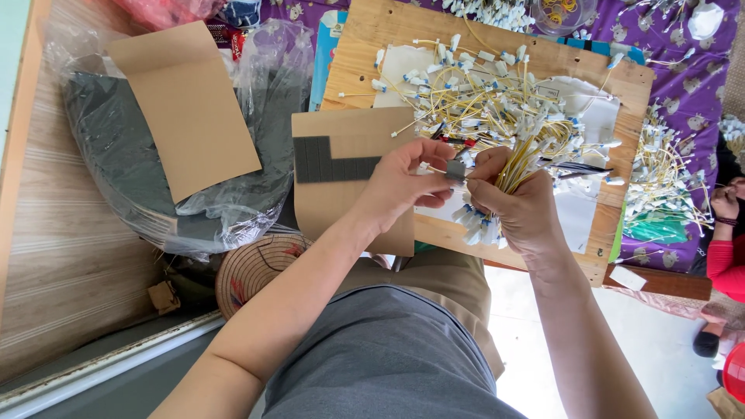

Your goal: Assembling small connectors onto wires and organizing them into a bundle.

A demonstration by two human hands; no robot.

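Note:
My right hand (518, 203) grips a bundle of yellow wires (521, 159) with white and blue connectors, held over a wooden board (372, 31). My left hand (403, 180) pinches a small grey foam pad (455, 168) against the bundle, right beside my right thumb. Just left of my left hand lies a brown cardboard sheet (349, 130) carrying a strip of grey foam pads (330, 161). A loose heap of the same yellow wires (481, 97) covers white paper on the board beyond my hands.
A clear plastic bag (155, 163) of dark sheets with a brown cardboard piece (186, 105) on it lies on the left. A woven hat (252, 268) sits by my knee. Another person's hand and red sleeve (725, 248) show at the right edge, over purple cloth (683, 85) strewn with wires.

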